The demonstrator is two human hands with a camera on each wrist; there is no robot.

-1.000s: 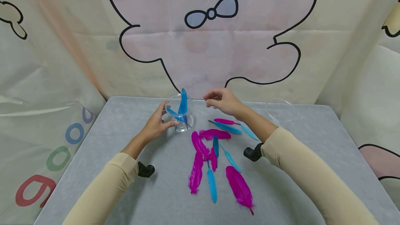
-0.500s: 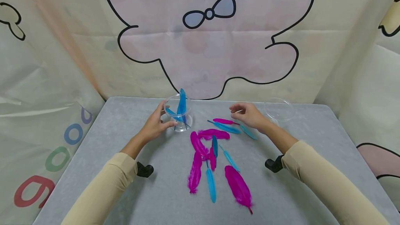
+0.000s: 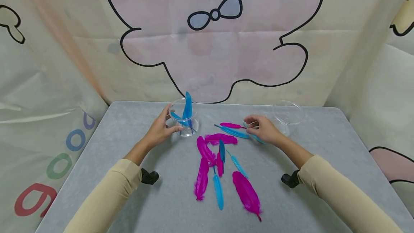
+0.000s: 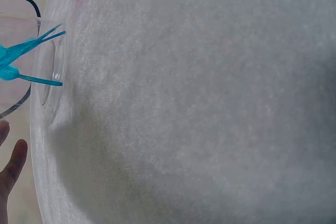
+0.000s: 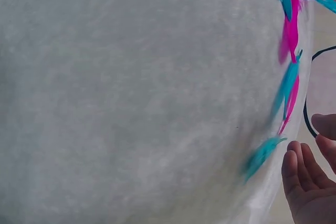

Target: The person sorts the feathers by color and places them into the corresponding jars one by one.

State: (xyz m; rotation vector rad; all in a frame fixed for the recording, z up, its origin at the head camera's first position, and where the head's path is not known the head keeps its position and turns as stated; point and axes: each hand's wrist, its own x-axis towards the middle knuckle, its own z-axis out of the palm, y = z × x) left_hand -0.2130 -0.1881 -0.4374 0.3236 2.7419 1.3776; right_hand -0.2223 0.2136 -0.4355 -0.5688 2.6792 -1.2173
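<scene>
At the back left of the table stands a clear plastic cup [image 3: 193,120], upright, with several blue feathers [image 3: 187,109] inside. My left hand [image 3: 160,128] holds it from the left, thumb in front and fingers behind. In the left wrist view, the feathers' quills [image 4: 44,81] reach down toward the cup's base. My right hand [image 3: 262,129] hovers with fingers loosely bent over a light-blue feather [image 5: 262,157] near the back right; a gap shows between thumb and fingers. Beside it lie a magenta feather [image 3: 230,125] and a blue feather [image 3: 234,132].
Several magenta and blue feathers lie in the middle, among them a large magenta feather [image 3: 246,191] and a blue feather [image 3: 218,191] nearer the front. A second clear cup [image 3: 295,122] stands behind my right hand. A printed cloth backdrop [image 3: 207,64] rises behind the table [image 3: 155,204].
My right hand has moved right and down from beside the held cup to the light-blue feather at the back right. The left hand stays at the cup.
</scene>
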